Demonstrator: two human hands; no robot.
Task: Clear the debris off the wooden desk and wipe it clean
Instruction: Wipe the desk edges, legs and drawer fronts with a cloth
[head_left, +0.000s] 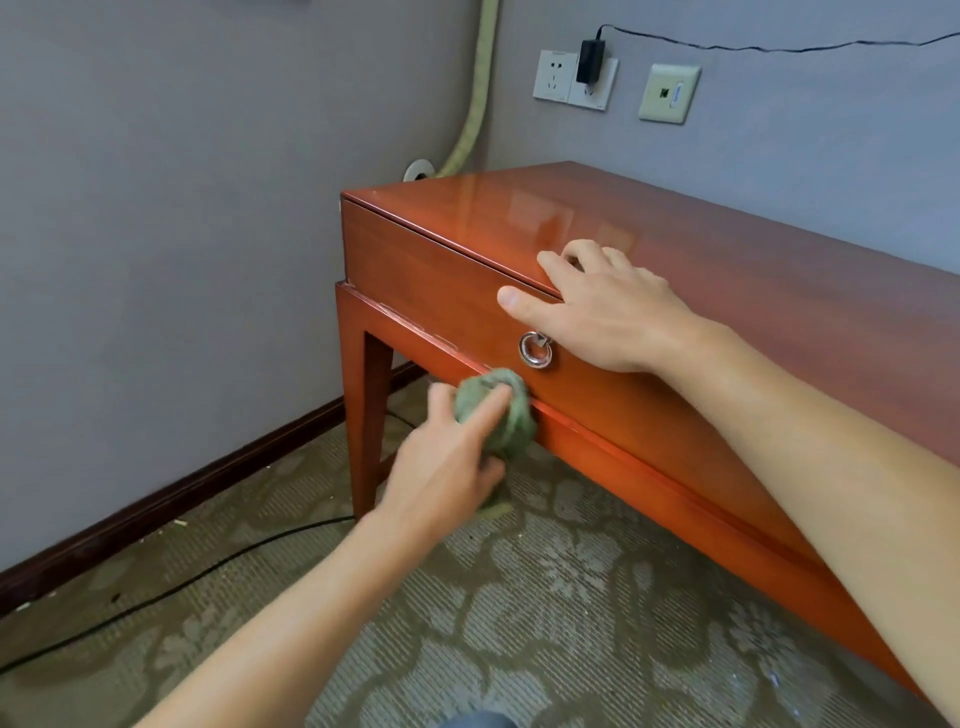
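A glossy reddish wooden desk stands against the grey wall, with a drawer front that carries a silver ring pull. My left hand grips a bunched green cloth and presses it against the lower front rail of the desk, just below the ring pull. My right hand rests on the front edge of the desk top, fingers spread over the edge and thumb lying on the drawer front. No debris shows on the visible part of the desk top.
A patterned carpet covers the floor, with a black cable running across it at the left. Wall sockets with a black adapter sit above the desk. A pale hose runs down the wall corner.
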